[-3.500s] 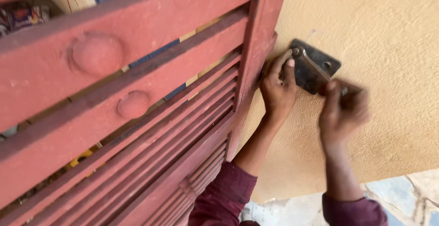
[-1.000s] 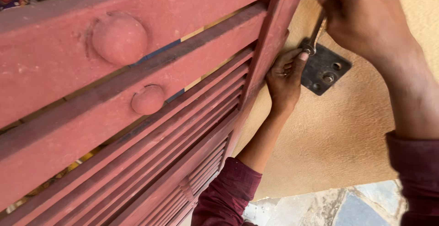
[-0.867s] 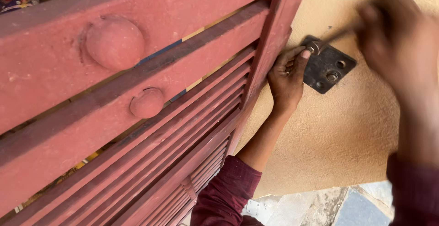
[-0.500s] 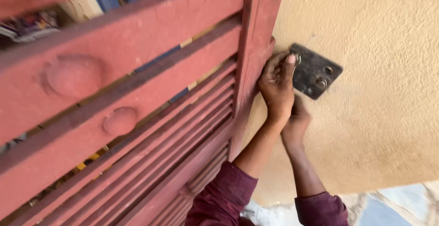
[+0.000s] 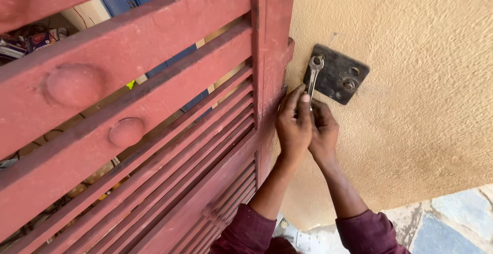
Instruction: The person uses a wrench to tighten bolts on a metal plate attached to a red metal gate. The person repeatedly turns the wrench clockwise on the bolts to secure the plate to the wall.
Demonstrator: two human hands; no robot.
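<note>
A dark metal plate (image 5: pixel 339 74) with bolts is fixed to the rough tan wall (image 5: pixel 411 120), beside the red gate's upright post (image 5: pixel 272 53). A small steel wrench (image 5: pixel 312 77) hangs from the plate's upper left bolt, its ring end on the bolt head. My left hand (image 5: pixel 294 125) and my right hand (image 5: pixel 323 130) are pressed together just under the plate, both gripping the lower end of the wrench handle. My left index finger lies along the handle. Both sleeves are maroon.
The red metal gate (image 5: pixel 128 120) with horizontal slats and round bosses fills the left side. Blue panels and clutter show through its gaps. A blue and grey paved floor (image 5: pixel 447 223) lies at the lower right.
My right hand swung down from above the plate to below it. It has joined my left hand on the wrench, which now hangs down from the bolt.
</note>
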